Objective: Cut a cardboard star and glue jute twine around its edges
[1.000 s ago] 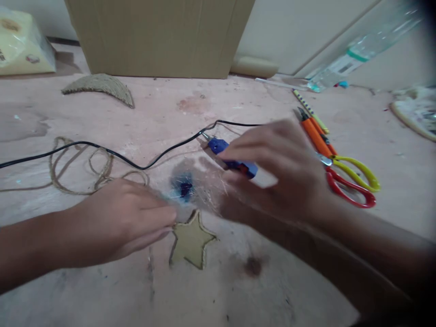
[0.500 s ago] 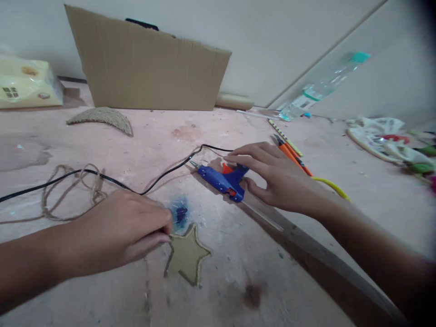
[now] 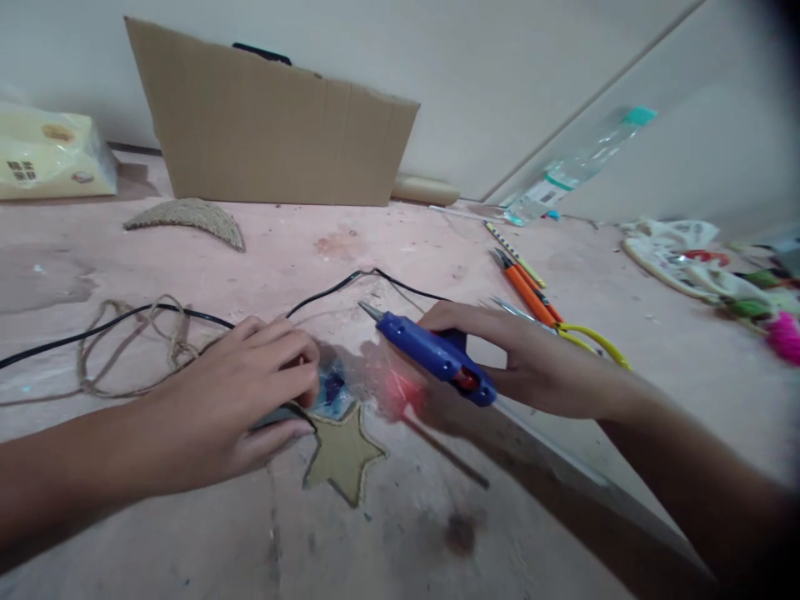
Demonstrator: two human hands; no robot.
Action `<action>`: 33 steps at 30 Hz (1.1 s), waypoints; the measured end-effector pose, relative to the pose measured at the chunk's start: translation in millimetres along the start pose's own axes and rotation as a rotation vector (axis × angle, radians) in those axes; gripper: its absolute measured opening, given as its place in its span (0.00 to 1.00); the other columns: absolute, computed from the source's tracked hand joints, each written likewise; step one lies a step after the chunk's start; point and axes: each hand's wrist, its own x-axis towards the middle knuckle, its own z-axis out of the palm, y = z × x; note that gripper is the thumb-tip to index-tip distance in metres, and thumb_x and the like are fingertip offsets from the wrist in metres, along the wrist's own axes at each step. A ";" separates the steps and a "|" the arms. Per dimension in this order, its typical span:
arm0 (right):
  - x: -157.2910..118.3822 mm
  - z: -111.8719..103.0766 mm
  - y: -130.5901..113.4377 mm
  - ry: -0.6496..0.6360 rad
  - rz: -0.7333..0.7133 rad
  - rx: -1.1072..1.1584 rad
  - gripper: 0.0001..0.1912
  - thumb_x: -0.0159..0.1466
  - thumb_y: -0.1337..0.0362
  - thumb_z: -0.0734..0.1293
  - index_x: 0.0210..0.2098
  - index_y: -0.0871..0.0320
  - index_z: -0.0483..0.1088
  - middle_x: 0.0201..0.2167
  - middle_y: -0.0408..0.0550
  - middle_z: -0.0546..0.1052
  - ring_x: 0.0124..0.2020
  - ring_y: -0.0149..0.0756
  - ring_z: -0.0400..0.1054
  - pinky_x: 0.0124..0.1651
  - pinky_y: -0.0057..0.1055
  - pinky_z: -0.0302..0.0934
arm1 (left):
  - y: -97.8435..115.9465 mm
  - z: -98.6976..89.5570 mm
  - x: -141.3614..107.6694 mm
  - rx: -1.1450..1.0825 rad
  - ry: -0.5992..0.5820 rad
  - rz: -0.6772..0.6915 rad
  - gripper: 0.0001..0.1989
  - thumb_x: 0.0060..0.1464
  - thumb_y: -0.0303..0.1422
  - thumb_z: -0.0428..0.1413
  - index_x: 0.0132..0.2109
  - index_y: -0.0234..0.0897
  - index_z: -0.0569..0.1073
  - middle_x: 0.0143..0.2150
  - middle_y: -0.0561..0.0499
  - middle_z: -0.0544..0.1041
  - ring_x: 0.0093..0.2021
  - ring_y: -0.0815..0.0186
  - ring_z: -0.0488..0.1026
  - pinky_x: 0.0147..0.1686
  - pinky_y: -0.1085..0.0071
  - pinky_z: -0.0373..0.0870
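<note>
My right hand (image 3: 518,354) is closed round the handle of a blue hot glue gun (image 3: 431,346), held just above the table. Its metal nozzle points up and left, and a clear glue stick (image 3: 550,442) sticks out of its back. My left hand (image 3: 262,392) is curled at the left point of a cardboard star (image 3: 347,457), thumb against that point. Twine edges part of the star. A strand of twine (image 3: 298,408) seems to run between thumb and fingers; the palm side is hidden. Loose twine (image 3: 84,358) loops left of that hand.
A black cord (image 3: 325,292) crosses the table behind both hands. Farther back are a twine-covered crescent (image 3: 187,218), a cardboard sheet (image 3: 281,133), a tissue pack (image 3: 53,158) and a plastic bottle (image 3: 575,171). Orange cutters (image 3: 528,287) and yellow-handled scissors (image 3: 593,340) lie right.
My right hand has closed on the glue gun and lifted it off the table, slightly to the right. My left hand's fingers have loosened and shifted up at the star's left point.
</note>
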 end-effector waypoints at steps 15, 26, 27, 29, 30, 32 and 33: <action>-3.4 71.6 -33.9 0.281 -0.284 0.111 0.25 0.84 0.44 0.58 0.46 0.56 0.75 0.41 0.50 0.78 0.37 0.33 0.76 0.36 0.30 0.70 | -1.8 -7.8 3.2 -0.085 -0.041 0.012 0.08 0.73 0.27 0.53 0.43 0.42 0.74 0.43 0.54 0.80 0.46 0.61 0.74 0.48 0.63 0.59; -8.2 85.3 -37.9 0.367 -0.316 -0.201 0.22 0.86 0.50 0.54 0.45 0.55 0.71 0.36 0.46 0.78 0.31 0.32 0.70 0.30 0.32 0.62 | -0.5 -6.9 2.3 -0.060 -0.012 0.056 0.09 0.72 0.27 0.56 0.40 0.43 0.75 0.39 0.58 0.79 0.42 0.64 0.72 0.47 0.63 0.56; -8.0 87.1 -37.2 0.368 -0.311 -0.213 0.21 0.86 0.52 0.54 0.45 0.55 0.71 0.36 0.46 0.78 0.31 0.32 0.70 0.30 0.32 0.62 | -0.3 -7.0 2.1 -0.062 -0.014 0.054 0.09 0.71 0.26 0.55 0.40 0.43 0.75 0.38 0.58 0.79 0.41 0.64 0.72 0.46 0.63 0.56; -8.3 89.8 -36.8 0.379 -0.311 -0.230 0.19 0.86 0.55 0.55 0.44 0.54 0.70 0.35 0.46 0.78 0.31 0.32 0.70 0.30 0.32 0.61 | 0.3 -7.4 2.2 -0.067 -0.017 0.055 0.09 0.71 0.26 0.55 0.40 0.43 0.75 0.38 0.58 0.79 0.41 0.64 0.72 0.46 0.63 0.56; -8.8 90.5 -37.1 0.384 -0.309 -0.243 0.20 0.86 0.55 0.54 0.44 0.54 0.70 0.35 0.46 0.78 0.30 0.33 0.70 0.30 0.32 0.61 | 0.8 -7.6 2.6 -0.068 -0.019 0.054 0.09 0.71 0.26 0.55 0.40 0.43 0.75 0.38 0.58 0.79 0.41 0.64 0.72 0.45 0.63 0.57; -10.3 90.5 -38.4 0.379 -0.298 -0.276 0.22 0.87 0.53 0.50 0.45 0.54 0.70 0.34 0.46 0.78 0.31 0.34 0.71 0.31 0.32 0.63 | 1.8 -8.2 3.4 -0.065 -0.027 0.050 0.10 0.71 0.26 0.55 0.40 0.42 0.75 0.38 0.57 0.79 0.41 0.63 0.72 0.46 0.62 0.57; -11.0 90.1 -39.2 0.375 -0.293 -0.293 0.23 0.87 0.53 0.49 0.45 0.54 0.70 0.35 0.46 0.78 0.31 0.34 0.72 0.32 0.33 0.64 | 2.2 -8.4 3.7 -0.066 -0.033 0.043 0.10 0.71 0.26 0.55 0.39 0.42 0.75 0.38 0.57 0.79 0.41 0.64 0.72 0.46 0.62 0.56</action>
